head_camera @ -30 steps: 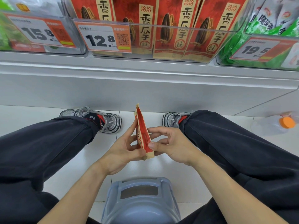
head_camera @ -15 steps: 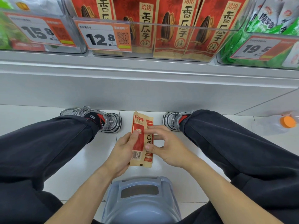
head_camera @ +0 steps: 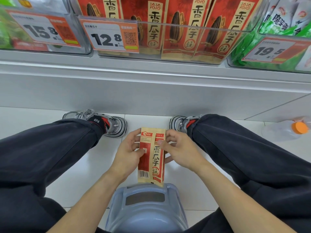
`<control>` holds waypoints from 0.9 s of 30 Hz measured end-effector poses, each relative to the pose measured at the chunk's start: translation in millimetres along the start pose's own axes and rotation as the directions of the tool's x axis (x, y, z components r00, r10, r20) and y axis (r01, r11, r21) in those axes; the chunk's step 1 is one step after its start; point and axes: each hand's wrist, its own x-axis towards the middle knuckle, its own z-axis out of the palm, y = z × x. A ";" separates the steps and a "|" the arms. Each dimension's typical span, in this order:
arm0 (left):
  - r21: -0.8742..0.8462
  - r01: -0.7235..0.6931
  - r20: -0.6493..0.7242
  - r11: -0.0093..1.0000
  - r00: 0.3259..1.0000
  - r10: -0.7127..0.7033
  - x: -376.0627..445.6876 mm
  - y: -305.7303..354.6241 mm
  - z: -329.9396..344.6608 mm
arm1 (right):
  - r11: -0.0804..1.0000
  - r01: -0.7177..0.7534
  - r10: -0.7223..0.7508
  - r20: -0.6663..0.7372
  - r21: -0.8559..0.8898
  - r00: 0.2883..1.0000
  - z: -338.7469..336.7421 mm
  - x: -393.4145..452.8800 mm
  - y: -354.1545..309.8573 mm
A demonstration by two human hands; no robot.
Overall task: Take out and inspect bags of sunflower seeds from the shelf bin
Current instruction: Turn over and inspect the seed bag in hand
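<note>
A red and tan bag of sunflower seeds hangs upright between my knees, its back with the barcode facing me. My left hand pinches its left edge, thumb on the front. My right hand grips its right edge, fingers curled behind. On the shelf above, a clear plastic bin holds several more red sunflower seed bags standing upright, with a 12.8 price tag on its front.
A blue-grey plastic stool sits under me. My legs in dark trousers flank the hands, shoes on white floor tiles. A clear bottle with an orange cap lies on the floor at right. Neighbouring bins hold green snack packs.
The bag turned from edge-on to flat with its back toward me. Both hands moved apart to its side edges and it now hangs lower, over the stool.
</note>
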 end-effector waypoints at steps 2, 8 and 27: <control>0.034 -0.054 -0.060 0.998 0.997 0.056 -0.8 2.1 1.4 | 0.999 0.002 -0.002 0.017 -0.045 1.000 1.7 -0.1 1.3; 0.248 -0.159 0.029 0.956 0.987 0.156 -1.1 -3.2 3.3 | 0.994 0.048 -0.043 0.056 -0.096 0.998 1.6 -2.7 2.3; 0.633 -0.260 0.185 0.729 0.965 0.184 -9.3 -4.9 6.4 | 0.975 0.120 -0.102 0.103 -0.186 0.989 7.0 -4.5 7.7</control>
